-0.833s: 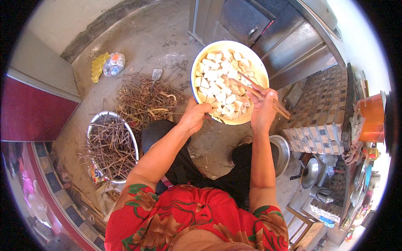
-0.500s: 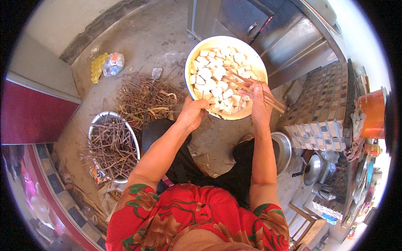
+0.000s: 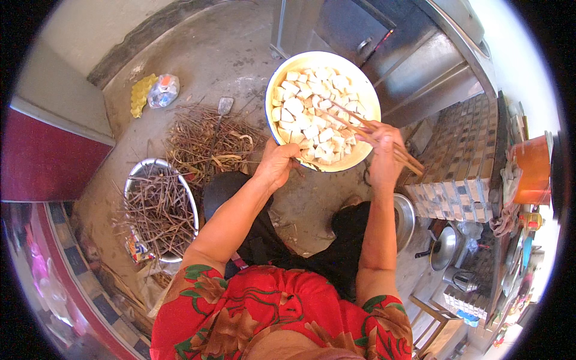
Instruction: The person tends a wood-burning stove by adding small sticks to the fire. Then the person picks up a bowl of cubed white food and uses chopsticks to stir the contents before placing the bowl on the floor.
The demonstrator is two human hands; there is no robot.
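Observation:
A wide enamel basin (image 3: 275,71) with a dark blue rim and pale yellow inside is held up in front of me. Many pale cut chunks of food (image 3: 315,114) lie in it; their exact kind I cannot tell. My left hand (image 3: 278,165) grips the basin's near-left rim, thumb over the edge and fingers underneath. My right hand (image 3: 384,147) is closed round a pair of wooden chopsticks (image 3: 351,123). Their tips reach in among the chunks, and their back ends stick out past the hand to the right.
A white-rimmed tub of dry twigs (image 3: 159,207) stands at left, near loose brushwood (image 3: 207,141) and a long-handled shovel (image 3: 225,107). At right are a tiled brick stove (image 3: 456,159), a metal basin (image 3: 405,222) and a wok (image 3: 444,247). A metal cabinet (image 3: 372,54) is ahead.
My right hand has shifted right and slightly down with the chopsticks, near the basin's right rim. The basin and my left hand have barely moved.

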